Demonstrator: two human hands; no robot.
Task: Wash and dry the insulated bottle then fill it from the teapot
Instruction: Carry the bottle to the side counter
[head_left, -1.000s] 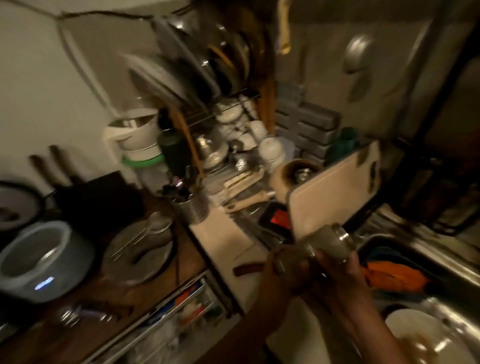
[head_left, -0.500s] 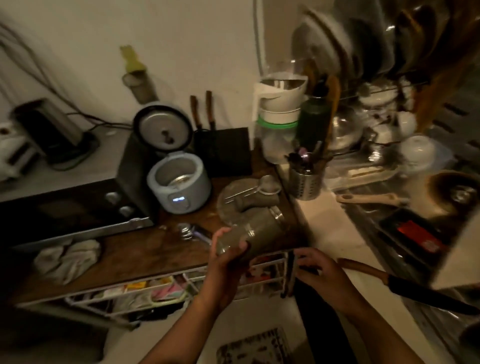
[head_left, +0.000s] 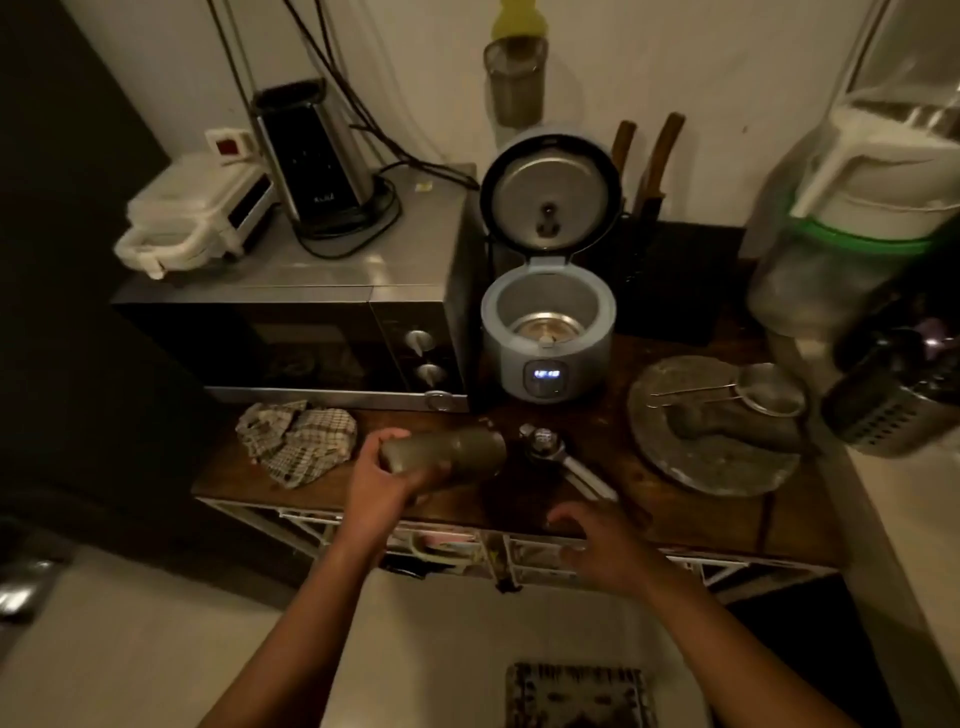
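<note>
The grey-green insulated bottle lies sideways just above the wooden counter, its base to the left and its open mouth pointing right. My left hand grips it near the base. My right hand hovers over the counter's front edge with fingers spread and nothing in it. A checked cloth lies crumpled on the counter just left of the bottle. A small metal piece with a handle rests right of the bottle's mouth. No teapot is in view.
A microwave stands at the back left, an open blue rice cooker beside it. A stone plate with a strainer sits at the right, next to a perforated utensil holder. A knife block stands behind.
The view has swung left from the sink to the wooden counter. My left hand has carried the bottle left and down toward the cloth. My right hand has let go of the bottle.
</note>
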